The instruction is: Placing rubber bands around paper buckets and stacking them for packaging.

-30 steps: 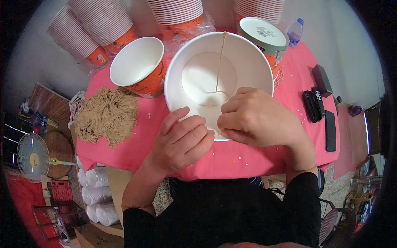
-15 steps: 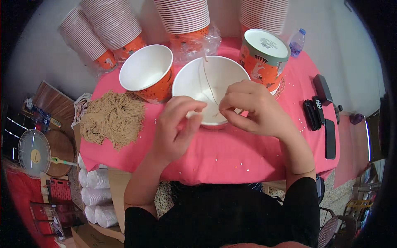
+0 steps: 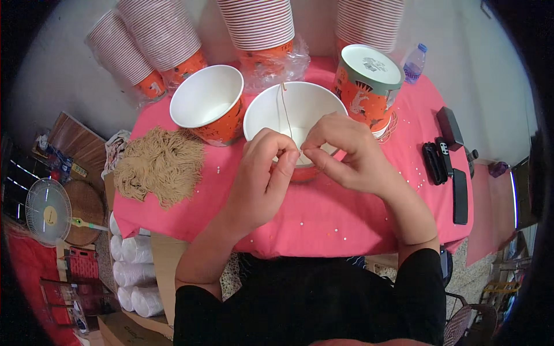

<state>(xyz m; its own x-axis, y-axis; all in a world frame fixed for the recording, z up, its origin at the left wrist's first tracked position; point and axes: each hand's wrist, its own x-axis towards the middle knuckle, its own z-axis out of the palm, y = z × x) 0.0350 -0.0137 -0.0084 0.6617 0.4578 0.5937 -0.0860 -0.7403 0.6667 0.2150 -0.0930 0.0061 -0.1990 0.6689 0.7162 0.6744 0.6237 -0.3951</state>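
Note:
A wide orange paper bucket (image 3: pixel 258 112) with a white inside stands upright in front of me. From its far rim a thin brown string (image 3: pixel 287 112) runs down across the opening to my fingers. My left hand (image 3: pixel 265 173) pinches thumb and forefinger together at the string's near end, over the bucket's near rim. My right hand (image 3: pixel 346 153) pinches the string right beside it, the fingertips nearly touching. To the left stands a second open bucket (image 3: pixel 210 98). A heap of tan strings (image 3: pixel 161 164) lies on the pink cloth.
Tall stacks of nested buckets (image 3: pixel 257 23) line the wall, some in clear plastic. An upside-down bucket (image 3: pixel 366 86) stands at the right, near a water bottle (image 3: pixel 414 63). Black items, including a phone (image 3: pixel 460 196), lie by the pink table's (image 3: pixel 323 230) right edge.
My left hand has moved right and closed its thumb and forefinger near my right fingertips. The right hand has shifted slightly left, still pinching the string.

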